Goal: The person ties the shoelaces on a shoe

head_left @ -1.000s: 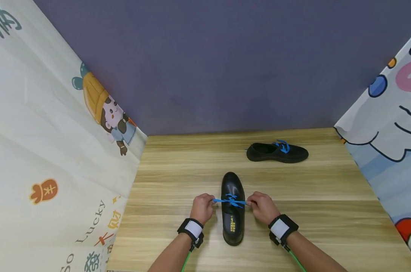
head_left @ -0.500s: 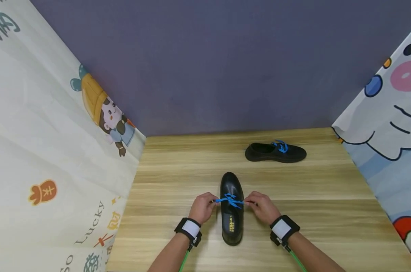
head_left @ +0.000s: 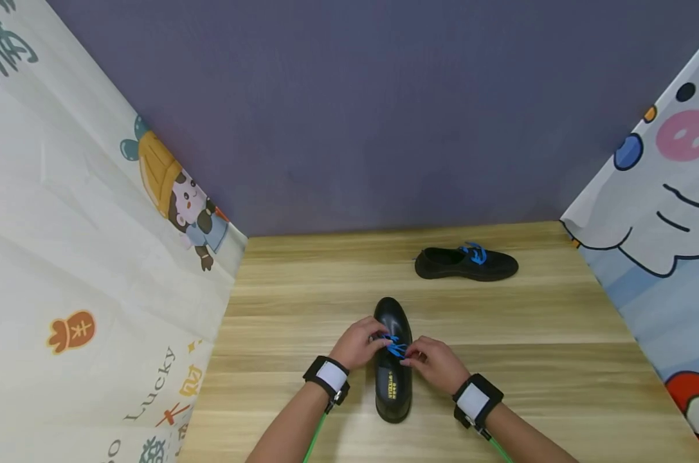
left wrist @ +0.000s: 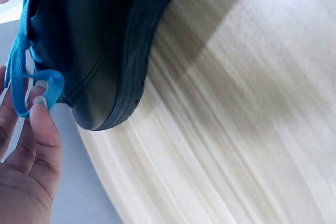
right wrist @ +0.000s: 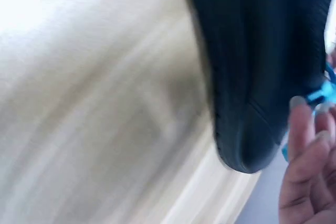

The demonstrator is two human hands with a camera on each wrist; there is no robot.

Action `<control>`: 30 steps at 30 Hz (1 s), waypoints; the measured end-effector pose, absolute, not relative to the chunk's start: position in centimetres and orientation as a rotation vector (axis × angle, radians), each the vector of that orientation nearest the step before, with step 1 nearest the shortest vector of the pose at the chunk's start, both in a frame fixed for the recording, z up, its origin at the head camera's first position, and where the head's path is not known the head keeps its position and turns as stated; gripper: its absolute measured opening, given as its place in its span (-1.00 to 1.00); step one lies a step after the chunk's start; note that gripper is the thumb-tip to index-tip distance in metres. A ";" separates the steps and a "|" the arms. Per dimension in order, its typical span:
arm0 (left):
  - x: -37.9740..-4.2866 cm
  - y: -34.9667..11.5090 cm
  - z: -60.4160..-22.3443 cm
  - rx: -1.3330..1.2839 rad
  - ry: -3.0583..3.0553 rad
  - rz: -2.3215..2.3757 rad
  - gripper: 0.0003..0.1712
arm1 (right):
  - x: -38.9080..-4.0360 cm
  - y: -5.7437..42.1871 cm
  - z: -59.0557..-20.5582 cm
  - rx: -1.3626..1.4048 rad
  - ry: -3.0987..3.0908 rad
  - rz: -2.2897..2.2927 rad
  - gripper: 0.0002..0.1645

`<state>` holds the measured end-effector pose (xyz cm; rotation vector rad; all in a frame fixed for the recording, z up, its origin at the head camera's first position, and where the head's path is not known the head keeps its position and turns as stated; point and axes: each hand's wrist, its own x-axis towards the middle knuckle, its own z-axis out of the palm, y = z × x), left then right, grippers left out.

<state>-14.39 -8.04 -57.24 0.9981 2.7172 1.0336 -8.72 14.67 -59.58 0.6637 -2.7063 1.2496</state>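
A black leather dress shoe [head_left: 393, 316] stands on the wooden surface, toe pointing away from me. Blue shoelace [head_left: 394, 348] crosses its front, with a bow knot's strands bunched over the tongue. From the left, my left hand [head_left: 357, 345] reaches over the shoe and pinches the lace; the left wrist view shows a blue lace loop [left wrist: 18, 80] at its fingertips. My right hand [head_left: 440, 364] is at the shoe's right side, thumb and fingers pinching lace close to the knot. In the right wrist view its fingers [right wrist: 301, 129] partly cover the lace.
A second black shoe [head_left: 494, 265] with blue laces lies farther back, toe to the right. Behind it rises a dark grey-blue wall [head_left: 384, 128]. Printed white sheets hang at the left [head_left: 94, 257] and right [head_left: 627, 206]. Black straps with green cables circle both wrists.
Earlier both hands held the lace ends out to either side of the shoe. Now they have come inward over the laces, the left slightly forward, and the stretched lace has gone slack.
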 end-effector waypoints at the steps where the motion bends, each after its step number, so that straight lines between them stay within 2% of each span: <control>1: -14.3 -8.0 -57.4 1.005 2.735 1.026 -0.85 | -8.7 14.5 -59.8 0.646 -2.726 1.253 -0.88; 4: -14.3 -7.9 -57.6 1.022 2.769 1.022 -0.93 | -8.8 14.2 -60.4 0.599 -2.747 1.283 -0.85; 12: -14.3 -7.3 -58.0 0.977 2.810 0.957 -0.90 | -9.2 13.4 -60.6 0.571 -2.738 1.279 -0.79; 21: -13.9 -7.0 -58.4 0.879 2.818 0.980 -0.93 | -8.7 13.5 -60.4 0.534 -2.844 1.422 -0.81; 30: -13.8 -7.0 -58.8 0.852 2.837 1.115 -0.93 | -8.6 14.4 -60.9 0.623 -2.769 1.586 -0.84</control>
